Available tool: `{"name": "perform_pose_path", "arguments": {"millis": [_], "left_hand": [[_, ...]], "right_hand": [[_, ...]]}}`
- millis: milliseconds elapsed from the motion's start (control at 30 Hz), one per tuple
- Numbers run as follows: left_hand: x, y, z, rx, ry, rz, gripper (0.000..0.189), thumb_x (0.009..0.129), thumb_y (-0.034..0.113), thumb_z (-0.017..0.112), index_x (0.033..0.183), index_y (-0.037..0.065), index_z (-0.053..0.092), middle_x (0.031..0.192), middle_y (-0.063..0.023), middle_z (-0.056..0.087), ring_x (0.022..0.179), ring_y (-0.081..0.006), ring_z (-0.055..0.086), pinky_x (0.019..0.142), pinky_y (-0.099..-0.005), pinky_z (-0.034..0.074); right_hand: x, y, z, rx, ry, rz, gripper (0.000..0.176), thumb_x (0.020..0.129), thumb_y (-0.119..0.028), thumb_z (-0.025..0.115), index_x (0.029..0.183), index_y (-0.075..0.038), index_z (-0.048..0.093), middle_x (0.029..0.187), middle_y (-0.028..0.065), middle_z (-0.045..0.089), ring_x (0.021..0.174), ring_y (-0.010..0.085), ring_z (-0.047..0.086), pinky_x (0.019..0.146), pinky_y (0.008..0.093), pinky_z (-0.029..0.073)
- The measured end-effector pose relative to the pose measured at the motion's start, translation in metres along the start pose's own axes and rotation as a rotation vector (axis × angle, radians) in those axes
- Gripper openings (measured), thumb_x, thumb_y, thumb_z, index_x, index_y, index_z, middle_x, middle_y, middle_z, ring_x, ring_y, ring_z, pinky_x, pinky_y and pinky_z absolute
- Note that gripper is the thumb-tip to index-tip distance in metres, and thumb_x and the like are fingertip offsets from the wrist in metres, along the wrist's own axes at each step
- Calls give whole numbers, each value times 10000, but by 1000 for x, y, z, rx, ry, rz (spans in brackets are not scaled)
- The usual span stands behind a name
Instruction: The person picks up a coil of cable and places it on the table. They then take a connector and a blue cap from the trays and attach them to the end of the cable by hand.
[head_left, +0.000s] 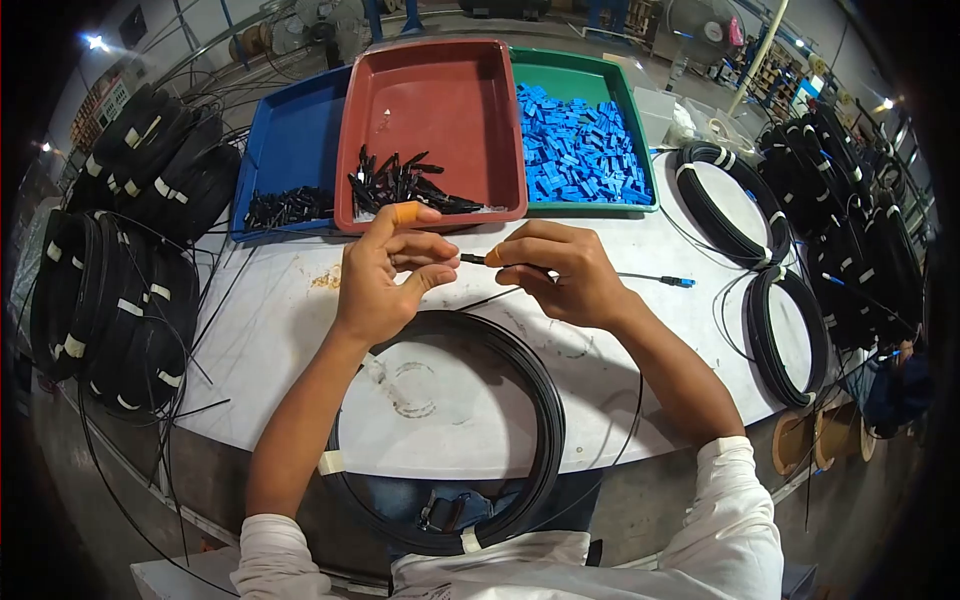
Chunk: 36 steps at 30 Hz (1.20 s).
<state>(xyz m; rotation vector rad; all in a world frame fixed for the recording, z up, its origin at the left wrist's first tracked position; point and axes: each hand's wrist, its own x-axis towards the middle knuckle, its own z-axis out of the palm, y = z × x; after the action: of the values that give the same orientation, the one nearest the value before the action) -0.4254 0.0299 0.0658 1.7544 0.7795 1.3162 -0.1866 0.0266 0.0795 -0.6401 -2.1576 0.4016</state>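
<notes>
- Right hand (562,275) is closed in a pinch on a thin black cable (530,268). Its thumb and forefinger are pressed together just behind the cable's end, and an orange finger cot (493,257) covers the pinching fingertip.
- The left hand (385,275) is half curled, with the thumb raised and a second orange cot (405,213) on it. Its fingers bend toward the cable's end, but I cannot tell whether they grip it.
- The cable's end is held in the air between the 2 hands, above the white surface (280,330) and just in front of the red tray (440,100).
- To the right of the right hand, a thin line lies on the surface and ends in a small blue connector (680,282).
- A large black coil (545,400), bound with white tape, lies at the near edge of the surface under both forearms.
- 3 trays stand side by side at the far edge.
- The blue tray (290,130) holds black pieces (285,207).
- The red tray holds black parts (400,187) heaped at its near wall.
- The green tray (570,65) holds blue pieces (580,150).
- 2 more coils (720,205) lie on the right part of the surface.
- Stacks of coils (120,300) stand at both sides.
</notes>
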Motion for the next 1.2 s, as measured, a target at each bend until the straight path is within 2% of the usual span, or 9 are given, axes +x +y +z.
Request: {"name": "perform_pose_path", "arguments": {"millis": [67, 333, 400, 500, 833, 900, 1033, 1133, 1200], "left_hand": [[0, 4, 2, 26, -10, 20, 432, 808, -26, 772, 1174, 15, 547, 912, -117, 736, 904, -153, 720, 812, -265, 573], [-5, 2, 4, -23, 0, -18, 367, 791, -95, 737, 1095, 3, 556, 850, -128, 730, 840, -159, 729, 765, -263, 580], [-6, 5, 7, 35, 10, 19, 365, 796, -148, 690, 1062, 6, 494, 867, -135, 687, 819, -160, 710, 686, -252, 602], [-8, -1, 13, 10, 73, 19, 335, 800, -189, 633, 1008, 12, 465, 823, -121, 659, 809, -165, 712, 672, -257, 607], [-8, -4, 18, 37, 103, 18, 342, 804, -220, 547, 1032, 11, 437, 798, -132, 670, 801, -166, 711, 676, -262, 604], [-8, -6, 17, 109, 87, 33, 345, 804, -209, 543, 1047, 9, 432, 803, -155, 693, 773, -167, 714, 682, -257, 592], [-8, -5, 17, 74, 110, -92, 342, 808, -191, 546, 1060, 7, 427, 797, -162, 706, 737, -168, 713, 684, -247, 581], [-10, -4, 15, 133, 73, -66, 366, 782, -182, 566, 1067, 14, 446, 821, -168, 724, 715, -167, 716, 678, -256, 577], [-1, 7, 7, 311, -184, -105, 425, 740, -168, 620, 1095, 22, 482, 840, -154, 737, 741, -170, 726, 697, -275, 577]], "right_hand": [[0, -1, 4, -44, 28, -38, 208, 766, 48, 757, 957, -26, 722, 909, 96, 689, 777, 225, 694, 608, 314, 572], [-3, -1, 13, -75, -25, -53, 273, 767, 64, 728, 1010, -61, 716, 931, 85, 688, 756, 254, 698, 634, 337, 584], [-3, 0, 16, -58, -7, -76, 330, 750, 107, 705, 1038, -53, 715, 932, 99, 683, 750, 247, 704, 634, 331, 590], [-7, -1, 17, -21, -34, -32, 342, 727, 103, 753, 1027, -59, 732, 909, 99, 680, 771, 238, 694, 615, 338, 578], [-7, 6, 15, 17, -61, 3, 367, 717, 165, 699, 1020, -37, 744, 921, 117, 665, 766, 221, 681, 622, 314, 571], [-9, 8, 18, 21, -33, -8, 450, 673, 172, 636, 1042, -66, 732, 918, 100, 641, 749, 276, 653, 631, 371, 541], [-15, 16, 26, -28, -35, -26, 461, 680, 161, 642, 1057, -86, 737, 903, 99, 631, 745, 282, 645, 625, 381, 535], [-18, 15, 28, -51, 1, -62, 463, 686, 157, 642, 1060, -95, 745, 900, 95, 633, 738, 280, 644, 623, 375, 539], [-23, 20, 27, -53, -74, -59, 453, 700, 150, 635, 1073, -86, 737, 901, 92, 636, 743, 285, 652, 609, 366, 535]]}}
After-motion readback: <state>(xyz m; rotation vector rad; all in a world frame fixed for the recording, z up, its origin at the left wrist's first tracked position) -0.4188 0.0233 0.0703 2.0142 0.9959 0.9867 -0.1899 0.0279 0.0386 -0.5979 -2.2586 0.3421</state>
